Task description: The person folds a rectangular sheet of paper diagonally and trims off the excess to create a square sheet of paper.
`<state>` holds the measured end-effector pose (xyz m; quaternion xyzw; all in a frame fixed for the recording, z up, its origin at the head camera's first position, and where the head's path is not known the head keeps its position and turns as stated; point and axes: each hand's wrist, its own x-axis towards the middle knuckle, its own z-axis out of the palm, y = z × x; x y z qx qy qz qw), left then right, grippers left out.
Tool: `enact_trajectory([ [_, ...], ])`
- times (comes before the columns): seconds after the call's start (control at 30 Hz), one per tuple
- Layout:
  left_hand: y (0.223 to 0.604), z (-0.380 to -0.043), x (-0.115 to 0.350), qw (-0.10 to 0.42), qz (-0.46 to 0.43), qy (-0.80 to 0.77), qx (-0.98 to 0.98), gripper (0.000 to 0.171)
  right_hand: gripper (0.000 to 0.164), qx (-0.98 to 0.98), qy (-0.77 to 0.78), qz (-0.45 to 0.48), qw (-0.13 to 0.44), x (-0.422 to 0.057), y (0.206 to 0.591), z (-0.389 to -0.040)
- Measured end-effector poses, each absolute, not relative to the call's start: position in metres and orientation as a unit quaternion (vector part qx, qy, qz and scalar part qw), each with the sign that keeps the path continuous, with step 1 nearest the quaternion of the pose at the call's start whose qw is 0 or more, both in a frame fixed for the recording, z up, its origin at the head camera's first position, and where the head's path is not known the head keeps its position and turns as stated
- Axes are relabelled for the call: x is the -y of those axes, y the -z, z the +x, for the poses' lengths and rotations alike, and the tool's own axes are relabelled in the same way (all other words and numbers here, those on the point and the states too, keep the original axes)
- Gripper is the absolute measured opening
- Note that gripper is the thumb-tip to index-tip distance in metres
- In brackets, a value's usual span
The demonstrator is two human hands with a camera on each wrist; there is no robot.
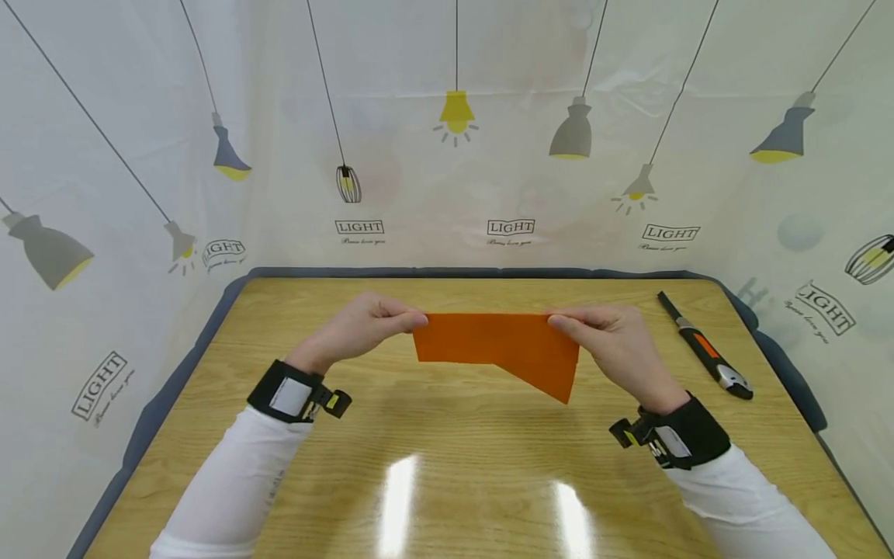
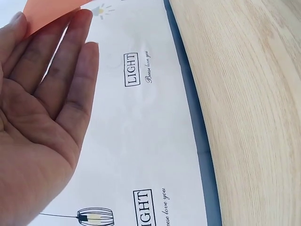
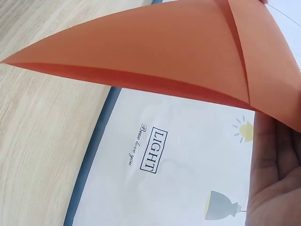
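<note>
A folded piece of orange paper [image 1: 499,341] hangs above the table between my two hands, its top edge stretched straight. At its upper left corner my left hand [image 1: 366,326] pinches it between thumb and fingers. My right hand [image 1: 615,341] pinches the upper right part, where the sheet widens into a slanted flap that points down. In the right wrist view the orange paper [image 3: 141,52] shows overlapping layers and a long pointed corner. The left wrist view has only a corner of the orange paper [image 2: 54,14], held at the thumb, with the other fingers extended behind it.
A black and orange utility knife [image 1: 708,353] lies at the right side of the wooden table [image 1: 447,481]. Behind the table hangs a white sheet [image 1: 433,178] printed with lamps. Dark edging [image 1: 447,272] runs along the table's far side.
</note>
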<state>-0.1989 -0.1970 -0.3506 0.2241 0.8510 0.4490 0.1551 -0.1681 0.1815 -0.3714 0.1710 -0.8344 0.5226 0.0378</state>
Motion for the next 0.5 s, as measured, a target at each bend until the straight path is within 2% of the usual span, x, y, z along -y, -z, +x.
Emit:
enact_trajectory([
  [0.2,0.349,-0.202,0.196,0.152,0.222,-0.427,-0.863,0.033,0.028,0.836,-0.521,0.173,0.021,-0.178,0.370,-0.165],
  [0.37,0.342,-0.202,0.185,0.115,0.238,-0.335,-0.904,0.038,0.031,0.845,-0.509,0.161,0.034,-0.171,0.370,-0.165],
  [0.5,0.334,-0.197,0.158,0.069,0.285,-0.257,-0.921,0.034,0.028,0.847,-0.493,0.188,0.061,-0.156,0.374,-0.166],
])
